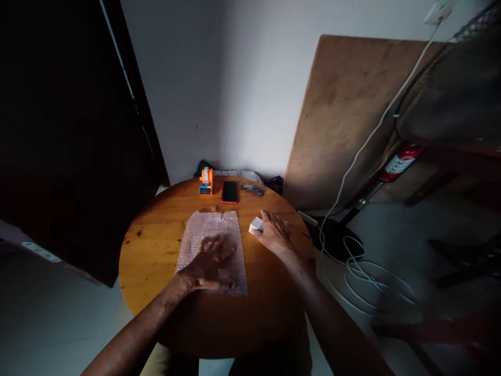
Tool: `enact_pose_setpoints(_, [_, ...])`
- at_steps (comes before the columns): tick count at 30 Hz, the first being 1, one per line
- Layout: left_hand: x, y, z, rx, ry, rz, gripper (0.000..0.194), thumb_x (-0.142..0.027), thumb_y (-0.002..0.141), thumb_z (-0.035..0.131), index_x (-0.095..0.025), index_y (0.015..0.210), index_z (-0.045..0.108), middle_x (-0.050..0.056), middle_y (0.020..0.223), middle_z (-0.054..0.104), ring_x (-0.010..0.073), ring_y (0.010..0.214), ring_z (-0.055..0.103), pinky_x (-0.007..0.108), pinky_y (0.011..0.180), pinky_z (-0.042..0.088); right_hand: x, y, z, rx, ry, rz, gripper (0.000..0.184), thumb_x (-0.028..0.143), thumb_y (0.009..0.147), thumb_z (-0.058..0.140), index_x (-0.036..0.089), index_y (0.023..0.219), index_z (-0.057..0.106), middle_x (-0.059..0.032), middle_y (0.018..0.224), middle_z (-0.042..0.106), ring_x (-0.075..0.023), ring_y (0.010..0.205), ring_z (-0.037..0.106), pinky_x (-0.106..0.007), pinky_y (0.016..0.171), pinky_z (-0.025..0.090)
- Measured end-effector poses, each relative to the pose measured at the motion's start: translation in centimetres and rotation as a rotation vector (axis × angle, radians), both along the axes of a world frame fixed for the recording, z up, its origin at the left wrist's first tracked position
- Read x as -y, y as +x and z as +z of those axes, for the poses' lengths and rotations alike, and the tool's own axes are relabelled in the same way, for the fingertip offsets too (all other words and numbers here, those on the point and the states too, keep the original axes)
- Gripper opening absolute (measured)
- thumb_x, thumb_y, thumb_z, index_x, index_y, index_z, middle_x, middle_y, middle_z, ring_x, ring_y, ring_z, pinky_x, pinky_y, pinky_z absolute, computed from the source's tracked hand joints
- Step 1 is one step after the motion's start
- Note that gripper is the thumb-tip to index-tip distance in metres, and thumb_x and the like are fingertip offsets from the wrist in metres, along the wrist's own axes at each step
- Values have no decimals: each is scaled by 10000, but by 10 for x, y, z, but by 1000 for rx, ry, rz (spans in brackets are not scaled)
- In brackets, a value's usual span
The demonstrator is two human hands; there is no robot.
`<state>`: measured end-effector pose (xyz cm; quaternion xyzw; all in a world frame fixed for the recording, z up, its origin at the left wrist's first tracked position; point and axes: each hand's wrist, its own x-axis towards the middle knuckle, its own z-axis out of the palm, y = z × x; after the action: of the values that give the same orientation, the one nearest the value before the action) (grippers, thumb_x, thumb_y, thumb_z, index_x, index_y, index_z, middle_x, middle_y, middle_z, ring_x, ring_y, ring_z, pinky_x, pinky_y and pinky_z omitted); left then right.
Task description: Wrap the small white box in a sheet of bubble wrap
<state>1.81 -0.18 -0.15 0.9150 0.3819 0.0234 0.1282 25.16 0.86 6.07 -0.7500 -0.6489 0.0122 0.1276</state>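
Observation:
A sheet of bubble wrap [211, 224] lies flat on the round wooden table [152, 256]. My left hand [213, 263] rests on it with the fingers spread. To the right of the sheet, my right hand [276, 232] is closed around a small white box [256, 225], whose left end shows past the thumb and fingers. The rest of the box is hidden under the hand.
Behind the sheet stand an orange and blue tape dispenser [206, 183] and a dark phone [229, 192] with a red edge. A blurred dark item [253, 189] lies to their right. A white cable [362, 149] hangs beside the table and coils on the floor.

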Motion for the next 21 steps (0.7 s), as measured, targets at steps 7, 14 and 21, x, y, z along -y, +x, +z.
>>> enact_pose_setpoints(7, [3, 2, 9, 10, -4, -3, 991, -714, 713, 695, -275, 1535, 356, 172, 1635, 205, 453, 1493, 156, 637, 1183, 113, -8, -10, 1, -566, 19, 183, 365, 359, 789, 635, 211, 1122, 647, -30, 922, 727, -200, 820, 649, -257, 674, 448])
enact_pose_setpoints(14, [11, -8, 20, 68, -16, 49, 963, -686, 750, 666, -268, 1547, 323, 137, 1637, 223, 435, 1497, 157, 664, 1187, 78, -16, -66, -16, -1003, -101, 433, 291, 351, 716, 677, 197, 962, 658, 16, 812, 672, -157, 734, 599, -245, 635, 446])
enact_pose_setpoints(21, [11, -58, 3, 199, 107, 334, 870, -611, 793, 660, -133, 1482, 427, 192, 1528, 427, 387, 1434, 338, 579, 1175, 270, -27, -62, -58, -867, -79, 402, 352, 252, 685, 690, 205, 1031, 647, 26, 759, 630, -144, 675, 573, -251, 603, 452])
